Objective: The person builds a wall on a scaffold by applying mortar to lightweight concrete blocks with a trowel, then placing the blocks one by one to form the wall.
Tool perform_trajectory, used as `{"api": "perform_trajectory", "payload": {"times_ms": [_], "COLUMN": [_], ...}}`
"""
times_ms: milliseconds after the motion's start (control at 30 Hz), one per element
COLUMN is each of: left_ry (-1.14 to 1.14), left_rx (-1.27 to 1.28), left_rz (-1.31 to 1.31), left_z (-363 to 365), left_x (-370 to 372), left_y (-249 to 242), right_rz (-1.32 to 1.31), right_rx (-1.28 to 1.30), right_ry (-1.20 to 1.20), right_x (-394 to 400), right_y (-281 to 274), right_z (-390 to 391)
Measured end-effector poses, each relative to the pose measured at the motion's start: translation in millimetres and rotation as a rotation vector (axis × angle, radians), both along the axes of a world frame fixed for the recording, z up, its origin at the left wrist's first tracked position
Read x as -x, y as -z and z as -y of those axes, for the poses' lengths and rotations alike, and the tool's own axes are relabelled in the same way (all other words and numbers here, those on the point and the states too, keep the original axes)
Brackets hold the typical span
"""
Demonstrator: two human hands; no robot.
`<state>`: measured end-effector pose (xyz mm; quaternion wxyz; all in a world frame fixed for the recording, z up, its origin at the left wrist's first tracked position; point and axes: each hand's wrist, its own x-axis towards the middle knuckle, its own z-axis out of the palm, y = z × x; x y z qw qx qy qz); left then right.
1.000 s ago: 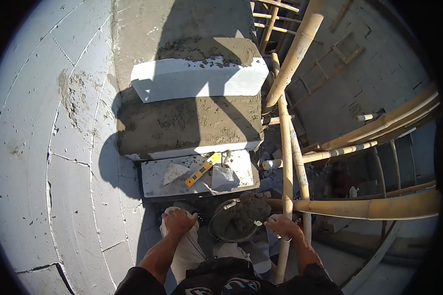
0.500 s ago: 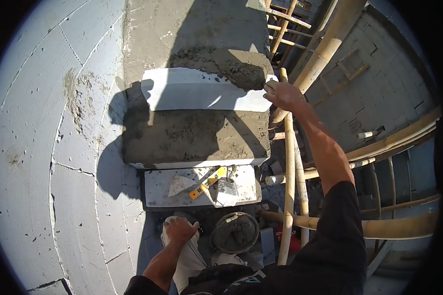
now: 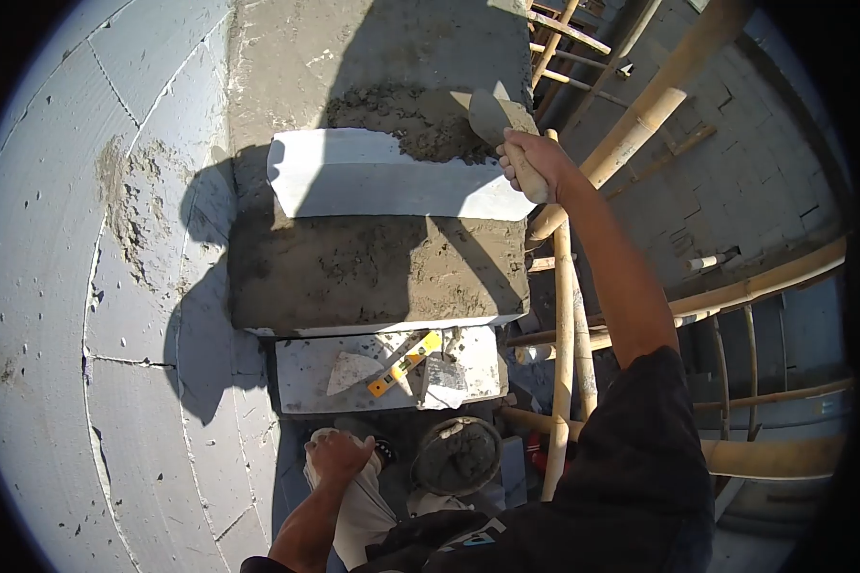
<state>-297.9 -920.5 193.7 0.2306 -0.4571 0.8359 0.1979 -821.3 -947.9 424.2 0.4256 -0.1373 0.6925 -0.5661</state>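
My right hand [image 3: 535,164] is wrapped round the pale wooden handle of a trowel [image 3: 493,116]. The trowel's blade points up and away, over the right end of the wet mortar [image 3: 387,107]. That mortar lies on the step behind a white block [image 3: 354,175] and partly laps over the block's far edge. My left hand [image 3: 342,456] rests on my knee in light trousers, fingers laid over it, holding nothing.
Nearer me is a mortar-coated step [image 3: 325,272]. On the lower white block [image 3: 301,368] lie a yellow spirit level [image 3: 404,363] and block offcuts. A bucket of mortar [image 3: 457,458] stands below. Bamboo poles [image 3: 562,334] run along the right; a block wall [image 3: 134,315] rises left.
My right hand has turned and shifted slightly left, so the trowel's blade and handle now show. Mortar at the block's right end has drawn back. My left hand stays on the knee.
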Motion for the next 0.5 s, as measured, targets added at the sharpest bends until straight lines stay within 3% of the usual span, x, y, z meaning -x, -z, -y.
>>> {"api": "perform_trajectory", "payload": {"times_ms": [133, 233, 367, 500], "left_ry": [-0.024, 0.000, 0.035, 0.046], "left_rx": [0.006, 0.039, -0.007, 0.040], "left_rz": [-0.035, -0.027, -0.021, -0.035], "left_z": [-1.5, -6.0, -8.7, -12.2], "left_x": [-1.6, 0.4, 2.6, 0.0], "left_y": [7.1, 6.7, 5.5, 12.5], "right_rz": [0.079, -0.096, -0.409, -0.530], "right_rx": [-0.058, -0.124, -0.392, -0.501], "right_ry": [-0.026, -0.153, -0.377, -0.422], "right_x": [-41.0, -55.2, -38.9, -3.2], "right_y": [32.3, 42.7, 16.1, -4.0], "right_z": [36.4, 73.0, 77.7, 60.4]}}
